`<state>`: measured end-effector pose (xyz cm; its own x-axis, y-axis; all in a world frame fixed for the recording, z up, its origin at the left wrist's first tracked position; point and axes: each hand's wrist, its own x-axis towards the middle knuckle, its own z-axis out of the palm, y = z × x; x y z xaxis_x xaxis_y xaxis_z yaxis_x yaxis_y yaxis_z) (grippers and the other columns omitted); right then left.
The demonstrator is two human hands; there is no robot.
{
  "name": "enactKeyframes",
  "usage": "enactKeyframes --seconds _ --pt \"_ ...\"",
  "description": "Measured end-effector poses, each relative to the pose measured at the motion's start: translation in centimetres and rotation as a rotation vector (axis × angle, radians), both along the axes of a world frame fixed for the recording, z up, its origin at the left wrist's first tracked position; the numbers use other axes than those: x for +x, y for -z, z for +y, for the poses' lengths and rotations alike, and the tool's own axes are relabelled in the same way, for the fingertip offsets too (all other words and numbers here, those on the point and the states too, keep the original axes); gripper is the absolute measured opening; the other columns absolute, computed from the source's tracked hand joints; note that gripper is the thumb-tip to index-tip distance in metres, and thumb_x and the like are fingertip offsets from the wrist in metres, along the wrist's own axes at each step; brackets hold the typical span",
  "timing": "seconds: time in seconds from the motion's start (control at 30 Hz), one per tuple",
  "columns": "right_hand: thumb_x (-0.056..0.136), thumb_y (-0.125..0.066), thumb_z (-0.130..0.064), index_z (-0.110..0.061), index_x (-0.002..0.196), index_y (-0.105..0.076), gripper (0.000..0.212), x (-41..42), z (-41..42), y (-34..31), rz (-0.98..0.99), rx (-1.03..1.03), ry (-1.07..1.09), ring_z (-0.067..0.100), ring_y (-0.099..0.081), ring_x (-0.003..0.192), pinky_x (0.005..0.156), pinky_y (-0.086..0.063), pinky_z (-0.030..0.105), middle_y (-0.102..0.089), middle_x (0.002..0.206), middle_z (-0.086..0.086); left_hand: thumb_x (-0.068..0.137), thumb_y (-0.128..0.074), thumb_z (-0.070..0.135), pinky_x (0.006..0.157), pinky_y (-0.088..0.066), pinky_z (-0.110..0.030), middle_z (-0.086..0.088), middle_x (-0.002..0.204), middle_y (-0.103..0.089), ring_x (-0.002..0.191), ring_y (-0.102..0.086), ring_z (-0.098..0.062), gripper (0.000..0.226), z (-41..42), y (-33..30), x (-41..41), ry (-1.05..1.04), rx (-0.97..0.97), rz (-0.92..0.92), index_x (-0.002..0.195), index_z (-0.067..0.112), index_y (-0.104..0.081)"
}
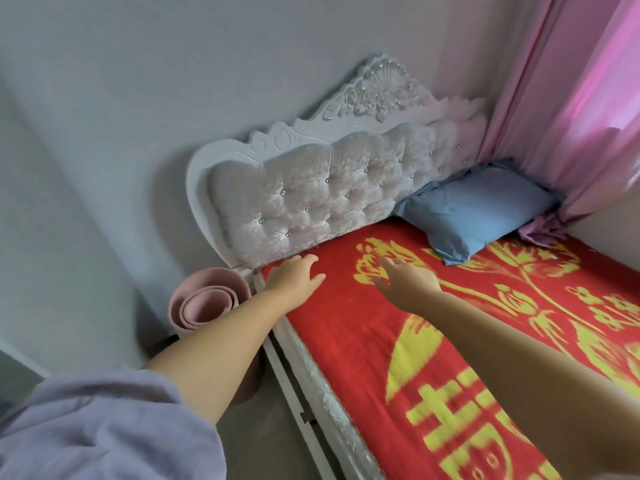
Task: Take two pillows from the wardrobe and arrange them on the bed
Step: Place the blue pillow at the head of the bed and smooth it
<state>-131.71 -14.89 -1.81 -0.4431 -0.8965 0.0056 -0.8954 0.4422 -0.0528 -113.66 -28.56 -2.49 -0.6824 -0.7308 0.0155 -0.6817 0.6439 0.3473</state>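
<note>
1. I see one plump blue fabric pillow (478, 211) leaning against the far end of the tufted white velvet headboard (311, 199), on the red and yellow blanket (363, 341).
2. My left hand (294, 278) and right hand (405, 282) hover near that headboard, fingers spread, holding nothing.
3. I judge it half done: no second pillow shows.

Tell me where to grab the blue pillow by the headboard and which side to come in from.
Take the blue pillow by its near, lower edge, probably at the corner pointing toward the bed's middle. Come from the open blanket side: its back leans on the headboard and the pink curtain crowds its far end. Both hands are empty and open.
</note>
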Motion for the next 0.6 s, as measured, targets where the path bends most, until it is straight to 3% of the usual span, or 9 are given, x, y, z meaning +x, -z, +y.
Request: enactKeyframes --seconds 0.23,0.37,0.47,0.6 --pt "0.096 -0.033 -0.049 -0.02 0.134 -0.039 0.048 10.1 2.7 1.4 0.038 0.099 -0.077 0.03 -0.061 0.104 0.064 -0.043 0.035 -0.055 0.126 0.007 0.094 -0.047 0.043 0.09 -0.048 -0.039 -0.008 0.123 -0.057 0.111 -0.056 -0.028 0.043 4.6 3.0 11.8 -0.077 0.094 0.026 0.133 0.025 -0.048" --pt "0.097 -0.032 -0.049 -0.019 0.135 -0.039 0.049 16.6 5.1 3.1 -0.002 0.133 -0.139 0.027 -0.063 0.092 0.056 -0.045 0.033 -0.056 0.119 0.007 0.094 -0.049 0.036 0.077 -0.046 -0.035 -0.01 0.102 -0.06 0.094 -0.058 -0.028 0.037 7.2 4.5 19.4 -0.11 0.166 -0.01 0.121 0.012 -0.056" --pt "0.097 -0.032 -0.048 -0.02 0.135 -0.038 0.048 20.6 5.9 4.5 -0.035 0.156 -0.174 0.029 -0.063 0.094 0.058 -0.046 0.034 -0.056 0.119 0.008 0.094 -0.051 0.037 0.074 -0.039 -0.031 -0.007 0.116 -0.06 0.105 -0.057 -0.027 0.04 9.1 5.3 23.6 -0.153 0.168 -0.015 0.127 0.017 -0.054" --pt "0.097 -0.033 -0.046 -0.021 0.133 -0.04 0.045 27.0 4.9 5.9 -0.073 0.215 -0.25 0.03 -0.063 0.096 0.063 -0.047 0.036 -0.057 0.12 0.007 0.094 -0.048 0.042 0.087 -0.045 -0.035 -0.004 0.126 -0.057 0.114 -0.055 -0.026 0.043 10.9 6.3 30.3 -0.195 0.209 -0.073 0.133 0.025 -0.048"
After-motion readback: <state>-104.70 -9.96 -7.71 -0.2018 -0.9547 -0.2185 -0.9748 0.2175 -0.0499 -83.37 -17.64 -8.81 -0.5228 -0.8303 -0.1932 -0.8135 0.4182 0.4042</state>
